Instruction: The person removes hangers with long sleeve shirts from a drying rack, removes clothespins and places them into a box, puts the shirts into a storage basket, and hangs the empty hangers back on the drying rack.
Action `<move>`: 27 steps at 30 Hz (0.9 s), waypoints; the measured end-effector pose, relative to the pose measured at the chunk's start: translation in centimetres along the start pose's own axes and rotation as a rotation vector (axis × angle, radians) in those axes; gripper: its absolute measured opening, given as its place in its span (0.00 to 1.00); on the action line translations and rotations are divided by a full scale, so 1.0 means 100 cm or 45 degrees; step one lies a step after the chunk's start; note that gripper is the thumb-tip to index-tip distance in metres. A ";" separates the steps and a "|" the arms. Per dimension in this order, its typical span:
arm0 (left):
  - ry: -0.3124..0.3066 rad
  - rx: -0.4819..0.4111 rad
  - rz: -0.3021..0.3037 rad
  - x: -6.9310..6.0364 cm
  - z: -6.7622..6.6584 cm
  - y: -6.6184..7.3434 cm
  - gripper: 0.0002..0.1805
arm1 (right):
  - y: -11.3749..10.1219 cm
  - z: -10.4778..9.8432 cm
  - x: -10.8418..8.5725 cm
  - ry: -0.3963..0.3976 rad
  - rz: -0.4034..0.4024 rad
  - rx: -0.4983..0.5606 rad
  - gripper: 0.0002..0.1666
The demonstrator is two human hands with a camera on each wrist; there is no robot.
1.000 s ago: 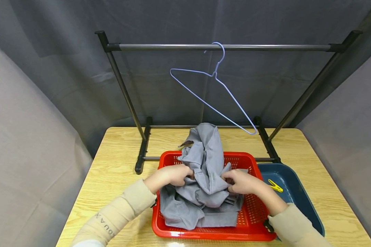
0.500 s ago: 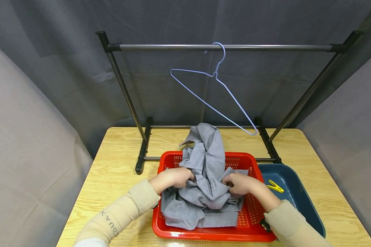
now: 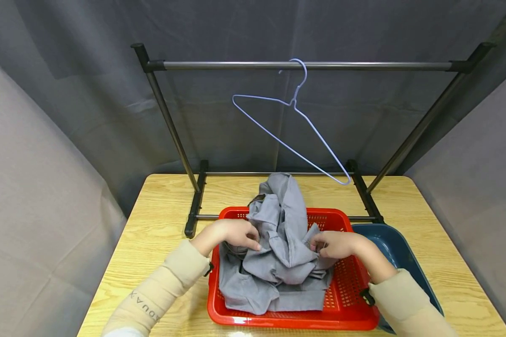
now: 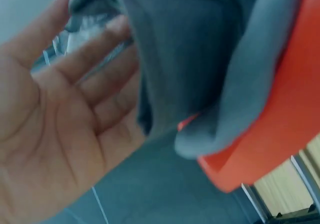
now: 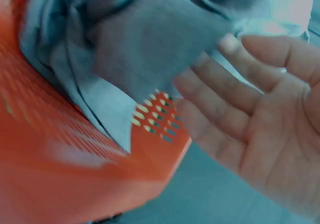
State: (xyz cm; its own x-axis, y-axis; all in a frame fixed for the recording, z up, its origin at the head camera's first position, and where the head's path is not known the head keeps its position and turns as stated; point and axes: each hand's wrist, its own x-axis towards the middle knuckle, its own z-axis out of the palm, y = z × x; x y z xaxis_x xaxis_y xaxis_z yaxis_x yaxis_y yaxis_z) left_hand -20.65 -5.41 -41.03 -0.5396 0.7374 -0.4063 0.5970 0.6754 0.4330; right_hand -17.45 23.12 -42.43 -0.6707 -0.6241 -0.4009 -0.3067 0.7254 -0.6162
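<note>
A crumpled grey cloth garment (image 3: 286, 243) lies heaped in a red perforated basket (image 3: 293, 320), its upper part draped over the far rim. My left hand (image 3: 238, 233) is over the left side of the heap, fingers loosely spread. In the left wrist view the palm of that hand (image 4: 65, 119) faces the camera, and some fingertips go behind a fold. On the right side of the cloth is my right hand (image 3: 337, 244); in the right wrist view its fingers (image 5: 220, 92) are extended and relaxed at the fabric's edge, with no pinch visible.
A lilac hanger (image 3: 274, 135) hangs from the metal bar (image 3: 219, 66) of a black-ended rack standing on the wooden table (image 3: 152, 210). The dark blue tray (image 3: 388, 243) sits right of the basket, partly hidden by my right forearm. Grey curtains surround the table.
My left hand has let go of the cloth and lifted slightly, its fingers opening. The right fingers have loosened too. The garment's far end sank a little, and my right arm now covers the yellow clothespin.
</note>
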 end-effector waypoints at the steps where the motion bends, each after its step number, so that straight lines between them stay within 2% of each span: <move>1: 0.054 -0.035 -0.036 -0.002 -0.003 -0.001 0.14 | 0.001 -0.003 0.000 0.056 -0.011 0.011 0.06; 5: 0.405 -0.196 -0.212 -0.004 -0.009 -0.003 0.21 | 0.004 -0.014 0.008 0.371 -0.067 0.064 0.04; 7: 0.567 -0.267 -0.254 -0.003 -0.010 -0.003 0.20 | 0.005 -0.017 0.015 0.528 -0.072 0.106 0.05; 9: 0.673 -0.305 -0.263 0.000 -0.009 -0.003 0.18 | 0.006 -0.020 0.023 0.649 -0.076 0.157 0.10; 11: 0.714 -0.321 -0.242 0.003 -0.008 -0.002 0.20 | 0.008 -0.023 0.033 0.730 -0.072 0.206 0.17; 13: 0.728 -0.304 -0.194 0.006 -0.006 -0.001 0.23 | 0.009 -0.028 0.041 0.768 -0.058 0.239 0.23; 16: 0.747 -0.258 -0.112 0.009 -0.003 0.000 0.20 | 0.007 -0.036 0.054 0.739 -0.012 0.303 0.30; 20: 0.816 -0.204 -0.034 0.013 0.002 0.001 0.11 | 0.003 -0.047 0.070 0.681 0.051 0.362 0.34; 23: 0.846 -0.179 -0.007 0.014 0.004 0.000 0.06 | 0.002 -0.052 0.081 0.658 0.089 0.399 0.35; 27: 0.833 -0.156 0.014 0.014 0.004 0.000 0.03 | 0.008 -0.053 0.095 0.666 0.079 0.454 0.34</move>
State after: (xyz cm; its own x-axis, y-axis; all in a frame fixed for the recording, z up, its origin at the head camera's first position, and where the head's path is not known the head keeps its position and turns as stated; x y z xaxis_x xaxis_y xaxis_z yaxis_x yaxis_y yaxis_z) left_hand -21.14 -4.38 -41.95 -0.8060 0.5716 0.1537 0.5534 0.6357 0.5381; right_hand -27.62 19.34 -43.12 -0.9490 -0.2937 -0.1145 -0.0730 0.5581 -0.8265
